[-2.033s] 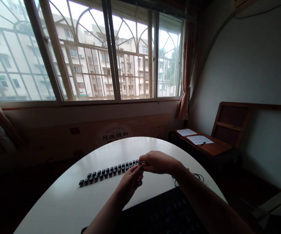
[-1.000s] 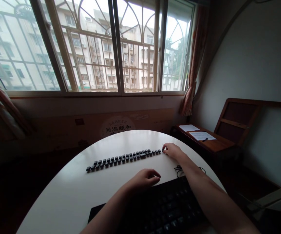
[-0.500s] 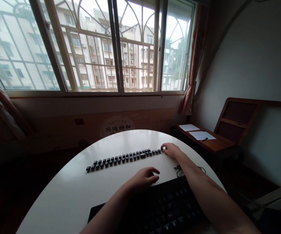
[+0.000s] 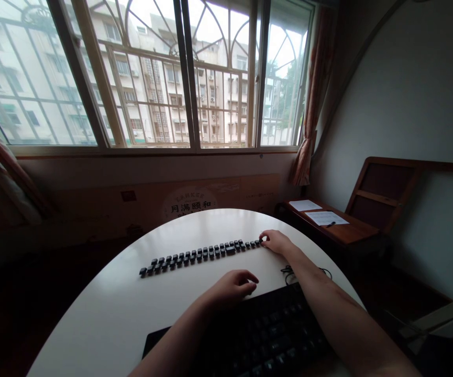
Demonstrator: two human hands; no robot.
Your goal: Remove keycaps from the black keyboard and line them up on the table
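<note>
Black keycaps (image 4: 198, 254) stand in two long rows on the white table, slanting up toward the right. At the right end of the front row, my right hand (image 4: 276, 242) pinches a single keycap (image 4: 261, 242) between thumb and fingertips, at table level. My left hand (image 4: 234, 285) hovers at the far edge of a black keyboard (image 4: 277, 330), fingers loosely curved, thumb apart, nothing in it. My forearms cover parts of the keyboard, and its near portion is dark.
A black cable (image 4: 288, 272) lies coiled beyond the keyboard, partly under my right forearm. The round white table (image 4: 104, 309) curves away on both sides. Papers (image 4: 327, 218) and a pen (image 4: 331, 224) rest on a wooden bench at the right. A barred window (image 4: 218, 78) is ahead.
Almost nothing differs. My right hand stays on the keycap at the row's end, and my left hand has barely shifted.
</note>
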